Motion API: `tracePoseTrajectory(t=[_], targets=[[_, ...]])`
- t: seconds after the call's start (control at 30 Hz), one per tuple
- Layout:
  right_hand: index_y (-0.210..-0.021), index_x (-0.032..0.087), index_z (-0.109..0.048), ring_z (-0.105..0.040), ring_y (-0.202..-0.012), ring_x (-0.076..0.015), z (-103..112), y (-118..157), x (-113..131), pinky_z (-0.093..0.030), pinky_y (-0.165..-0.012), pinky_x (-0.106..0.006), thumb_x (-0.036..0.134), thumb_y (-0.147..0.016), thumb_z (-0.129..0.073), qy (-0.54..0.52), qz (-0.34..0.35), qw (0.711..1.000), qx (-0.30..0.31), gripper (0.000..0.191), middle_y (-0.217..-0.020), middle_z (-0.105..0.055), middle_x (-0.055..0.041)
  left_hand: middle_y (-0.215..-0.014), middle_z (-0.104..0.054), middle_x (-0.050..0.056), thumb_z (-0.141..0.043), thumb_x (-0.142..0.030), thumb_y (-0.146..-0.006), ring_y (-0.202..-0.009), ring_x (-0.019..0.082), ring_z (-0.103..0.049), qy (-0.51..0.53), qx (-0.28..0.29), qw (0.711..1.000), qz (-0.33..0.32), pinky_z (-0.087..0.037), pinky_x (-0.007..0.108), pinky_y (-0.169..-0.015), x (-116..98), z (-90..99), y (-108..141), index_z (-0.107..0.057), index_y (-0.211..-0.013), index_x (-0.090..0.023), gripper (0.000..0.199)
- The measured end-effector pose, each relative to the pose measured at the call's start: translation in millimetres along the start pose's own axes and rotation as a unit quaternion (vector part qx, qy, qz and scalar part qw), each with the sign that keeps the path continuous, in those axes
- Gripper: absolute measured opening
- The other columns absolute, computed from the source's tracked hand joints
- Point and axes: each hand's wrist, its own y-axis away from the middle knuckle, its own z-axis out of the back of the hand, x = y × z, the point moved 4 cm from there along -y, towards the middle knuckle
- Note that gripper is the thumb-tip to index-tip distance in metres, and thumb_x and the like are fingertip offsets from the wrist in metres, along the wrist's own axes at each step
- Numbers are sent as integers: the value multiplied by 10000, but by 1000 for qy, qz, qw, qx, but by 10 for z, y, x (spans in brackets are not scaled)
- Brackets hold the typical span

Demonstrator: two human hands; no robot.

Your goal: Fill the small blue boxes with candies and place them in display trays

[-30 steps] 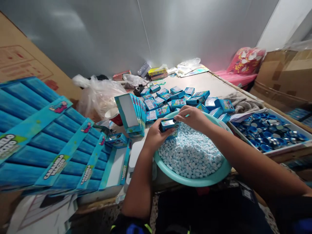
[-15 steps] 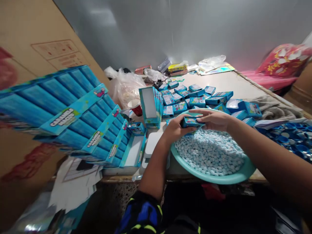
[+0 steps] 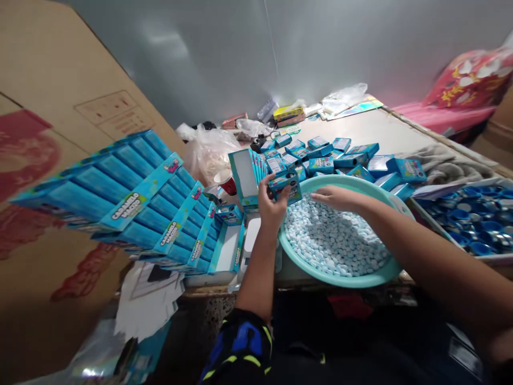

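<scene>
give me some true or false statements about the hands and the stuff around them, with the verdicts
1. The left hand holds a small blue box. True.
2. The right hand is gripping the red cup. False: it is over the basin, well apart from the cup.
3. Many small white and pale blue pieces lie in the basin. True.
4. The tray of round blue and silver pieces is to the left of the basin. False: it is to the right.
5. A yellow box lies beyond the scattered blue boxes. True.
</scene>
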Motion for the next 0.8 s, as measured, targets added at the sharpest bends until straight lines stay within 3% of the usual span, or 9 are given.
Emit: tracePoseTrajectory(t=[0.1, 0.17, 0.23, 0.33, 0.5, 0.57, 0.63, 0.7, 0.8], targets=[[-968, 195, -766, -680, -873, -304, -38, 104, 87, -507, -787, -394, 535, -1016, -501, -46, -30, 997, 56, 434, -948, -746, -110, -1171, -655, 90, -746, -401, -874, -1085, 235, -662, -60, -15, 998, 5, -548, 404, -987, -86, 248, 109, -568, -1172, -221, 390], [-980, 220, -776, -688, -903, -319, -35, 149, 117, -506, -792, -400, 518, -994, -551, -22, -37, 997, 71, 373, -978, -750, -115, -1094, -656, 73, -757, -428, -858, -1025, 224, -675, -87, -70, 993, 25, -562, 393, -951, -81, 518, 218, -562, -1107, -220, 379], [-1064, 229, -769, -691, -942, -318, -35, 176, 108, -511, -806, -401, 528, -994, -548, 15, -43, 996, 83, 378, -1078, -736, -134, -1037, -663, 59, -765, -459, -841, -963, 215, -683, -115, -121, 984, 55, -576, 381, -897, -13, 781, 330, -561, -1052, -219, 379], [-1212, 200, -729, -684, -997, -319, -60, 208, 93, -521, -845, -415, 541, -990, -552, 52, -38, 993, 97, 444, -1256, -667, -175, -1090, -681, 77, -815, -469, -778, -1034, 239, -678, -184, -143, 969, 88, -563, 402, -927, 151, 1028, 450, -574, -956, -216, 392], [-1161, 176, -733, -682, -1043, -316, -151, 293, 212, -517, -873, -394, 489, -940, -651, 73, 11, 986, 150, 392, -1287, -651, -143, -1149, -691, 104, -834, -472, -734, -1081, 268, -681, -162, -11, 961, 224, -559, 453, -960, 443, 1076, 606, -566, -868, -206, 400], [-1183, 164, -712, -688, -1020, -319, -173, 327, 259, -518, -835, -391, 487, -913, -679, 89, 15, 983, 161, 422, -1268, -655, -142, -1311, -641, 126, -830, -493, -741, -1183, 276, -656, -114, 20, 968, 224, -555, 445, -992, 402, 1113, 654, -600, -957, -210, 424], [-1204, 149, -690, -689, -1002, -321, -188, 354, 296, -515, -803, -386, 479, -890, -700, 106, 18, 980, 166, 455, -1253, -652, -149, -1386, -600, 126, -781, -521, -802, -1267, 269, -617, -99, -13, 981, 166, -537, 424, -1039, 245, 1229, 621, -626, -1039, -220, 413], [-1187, 136, -686, -691, -971, -325, -205, 375, 320, -509, -768, -387, 485, -879, -708, 125, 19, 977, 174, 466, -1211, -654, -159, -1254, -666, 111, -679, -524, -901, -1183, 239, -656, -114, -65, 985, 114, -542, 396, -1024, 62, 1353, 470, -639, -1059, -218, 347], [-1151, 138, -694, -694, -902, -323, -224, 393, 334, -497, -705, -388, 495, -864, -721, 143, 12, 973, 183, 458, -1155, -657, -166, -997, -722, 59, -608, -442, -968, -947, 197, -696, -167, -47, 981, 86, -565, 347, -909, -90, 1329, -47, -660, -1046, -213, 247]])
